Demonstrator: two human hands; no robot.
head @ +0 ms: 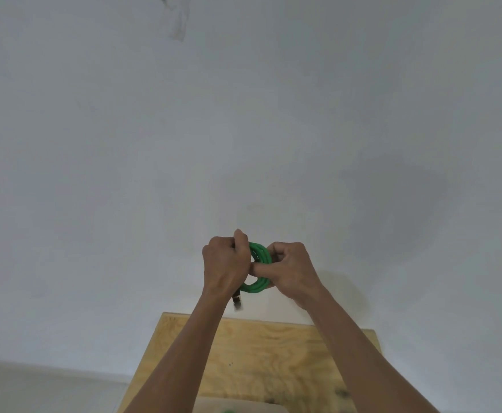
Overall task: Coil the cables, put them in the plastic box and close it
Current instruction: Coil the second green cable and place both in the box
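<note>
The left hand (225, 263) is curled into a loose fist around the left side of a green cable (260, 268), thumb raised at the top, fingers wrapped through the loops. The right hand (291, 271) is closed on the opposite side, its thumb laid across the middle of the coil twd the left hand, so the bundle is pinched from both sides and held up in the air, well above the table and in front of a plain pale wall (244, 114). Approx. three or four rounds of cable are seen stacked into a neat ring; a dark connector w/ a pale tip (237, 302) hangs free just below the left wrist, blurred, so the exact plug type can't be told. Coiling of this cable is judged nearly done — only the loose end seems left to be tucked or wrapped. Below, a plywood table (273, 353) is seen between the forearms. At the bottom edge a pale rounded shape (244, 408) w/ a speck of green is just visible; it may be the plastic box or its lid, but too little is shown to say, and whether it stands open can't be told. Other cables, if any, are out of view. Still to be done, as judged from here: the end secured, the coil lowered into the box, any remaining cables handled likewise, the lid closed — i.e. the task is somewhere in its coiling stage, w/ boxing and closing not yet reached for this cable.
</note>
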